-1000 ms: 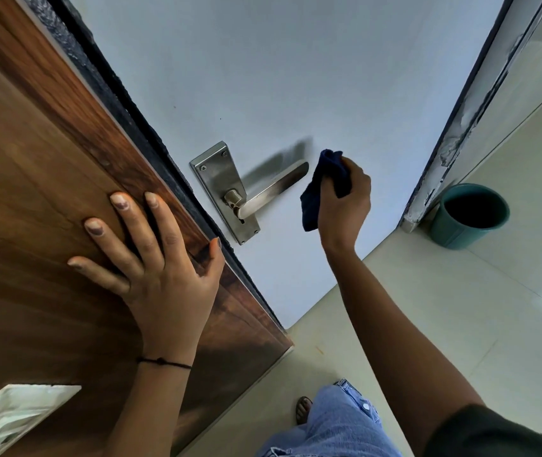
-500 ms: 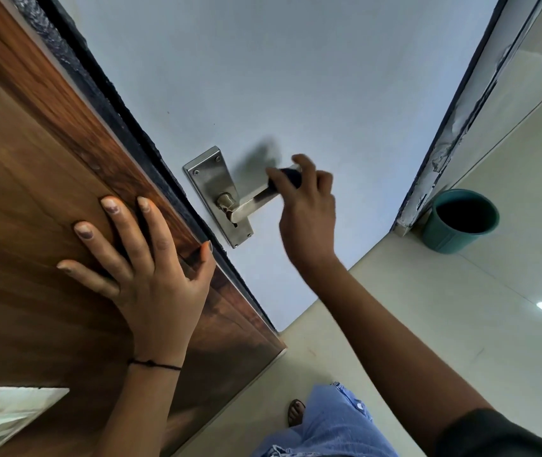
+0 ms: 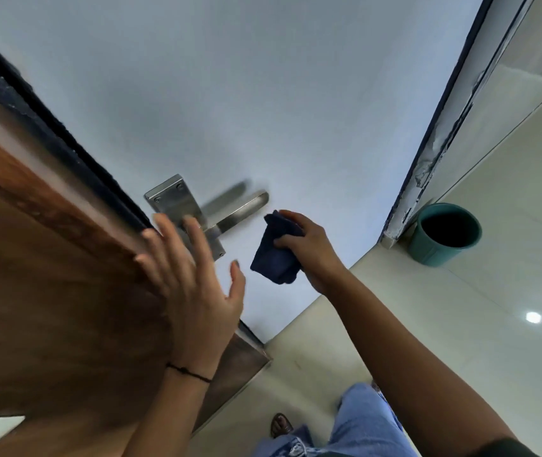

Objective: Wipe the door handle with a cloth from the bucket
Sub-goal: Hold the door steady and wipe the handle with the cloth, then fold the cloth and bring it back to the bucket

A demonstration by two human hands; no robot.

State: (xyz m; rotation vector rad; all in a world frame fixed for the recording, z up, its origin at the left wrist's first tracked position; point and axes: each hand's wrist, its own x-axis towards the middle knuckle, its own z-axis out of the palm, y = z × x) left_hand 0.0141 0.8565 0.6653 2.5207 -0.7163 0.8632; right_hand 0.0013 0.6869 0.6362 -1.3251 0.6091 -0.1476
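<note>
The steel lever door handle juts from its back plate on the pale door face. My right hand is shut on a dark blue cloth, which hangs below and to the right of the lever's tip, apart from it. My left hand is open with fingers spread, lifted just off the brown wooden door edge and partly covering the back plate. The teal bucket stands on the floor at the right by the door frame.
A chipped door frame runs down the right side beside the bucket. Glossy pale floor tiles spread to the right. My jeans leg and sandalled foot are at the bottom.
My right hand has come off the lever and dropped down and right with the cloth. My left hand has lifted from the wooden edge and shifted towards the handle.
</note>
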